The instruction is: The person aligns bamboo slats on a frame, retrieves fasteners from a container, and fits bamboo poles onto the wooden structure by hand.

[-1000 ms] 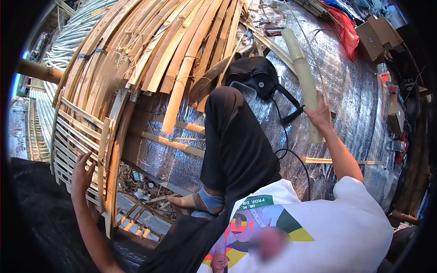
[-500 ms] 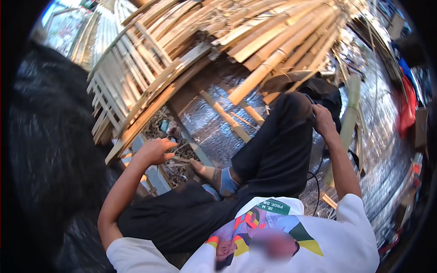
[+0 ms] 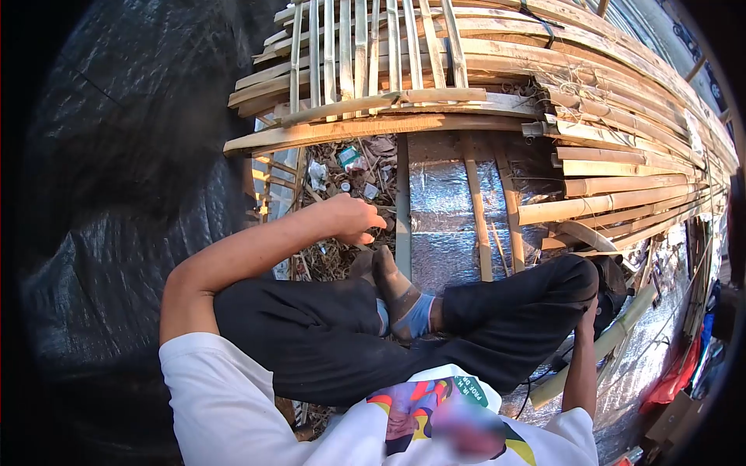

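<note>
My left hand is held out above my crossed feet, over a patch of dry debris and litter. Its thumb and fingers are apart and nothing shows between them. Just below it is my foot in a brown and blue sock. My right hand is down by the outer side of my bent knee, beside a dark bag; its fingers are hidden by the trouser leg. In front of me, split bamboo strips lie in a long stack, with narrower slats laid across them.
Black plastic sheeting hangs at the left. Silvery foil sheeting covers the ground ahead, with two bamboo strips crossing it. At the right lie a green bamboo pole, a red item and a cardboard box.
The view has swung round, so the bamboo stack now lies level across the top. My left hand remains out over the debris; my right hand is now more hidden behind the knee.
</note>
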Demonstrator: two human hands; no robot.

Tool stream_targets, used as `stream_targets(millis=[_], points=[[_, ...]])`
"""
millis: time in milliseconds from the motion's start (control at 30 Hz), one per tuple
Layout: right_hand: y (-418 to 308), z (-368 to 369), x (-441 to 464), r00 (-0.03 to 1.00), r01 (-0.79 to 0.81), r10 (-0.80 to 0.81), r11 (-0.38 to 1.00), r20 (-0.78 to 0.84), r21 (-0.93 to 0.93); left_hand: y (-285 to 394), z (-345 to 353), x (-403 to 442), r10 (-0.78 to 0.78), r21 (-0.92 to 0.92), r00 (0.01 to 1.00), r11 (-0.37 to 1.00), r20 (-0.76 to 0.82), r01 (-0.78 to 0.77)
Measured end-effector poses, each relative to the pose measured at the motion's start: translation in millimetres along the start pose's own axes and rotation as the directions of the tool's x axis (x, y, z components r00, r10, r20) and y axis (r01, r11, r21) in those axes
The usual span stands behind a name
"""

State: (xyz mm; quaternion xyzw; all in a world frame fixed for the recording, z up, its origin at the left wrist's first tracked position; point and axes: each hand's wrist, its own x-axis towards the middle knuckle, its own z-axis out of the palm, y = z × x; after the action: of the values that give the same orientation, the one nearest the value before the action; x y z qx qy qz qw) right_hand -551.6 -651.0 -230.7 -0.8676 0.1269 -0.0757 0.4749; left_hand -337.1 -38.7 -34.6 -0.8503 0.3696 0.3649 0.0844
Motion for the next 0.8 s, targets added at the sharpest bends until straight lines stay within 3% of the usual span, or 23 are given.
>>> stream_targets(millis=[67,133,167,200,400,800], points=[[3.4,-2.8,-3.7,1.000,0.006,-0.005,0.998,-0.010,0.059,1.3,0.2,3.8,0.037,-0.042,0.999,0.998,0.021,-0.036],[10.7,-1.4,-5.5,0.996,-0.084,0.086,0.987,-0.013,0.133,1.3,-0.5,7.7,0.045,-0.054,0.999,0.998,0.003,-0.045],[14.3,-4.1,-8.3,0.995,-0.094,0.094,0.995,-0.026,0.012,1.9,-0.1,8.9,0.060,-0.056,0.998,0.997,-0.006,-0.060],[13.2,-6.5,-4.9,0.996,-0.090,0.090,0.996,-0.020,0.007,2.5,-1.1,9.4,0.057,-0.063,0.998,0.996,-0.009,-0.057],[13.3,-27.9,12.0,0.967,0.157,-0.102,0.961,0.232,-0.229,-5.1,-2.5,9.8,0.010,-0.083,1.000,0.996,-0.003,-0.010],[5.7,-28.3,20.5,0.972,0.033,0.005,0.987,0.235,-0.159,-5.2,4.3,10.0,0.031,-0.098,0.999,0.995,-0.024,-0.033]])
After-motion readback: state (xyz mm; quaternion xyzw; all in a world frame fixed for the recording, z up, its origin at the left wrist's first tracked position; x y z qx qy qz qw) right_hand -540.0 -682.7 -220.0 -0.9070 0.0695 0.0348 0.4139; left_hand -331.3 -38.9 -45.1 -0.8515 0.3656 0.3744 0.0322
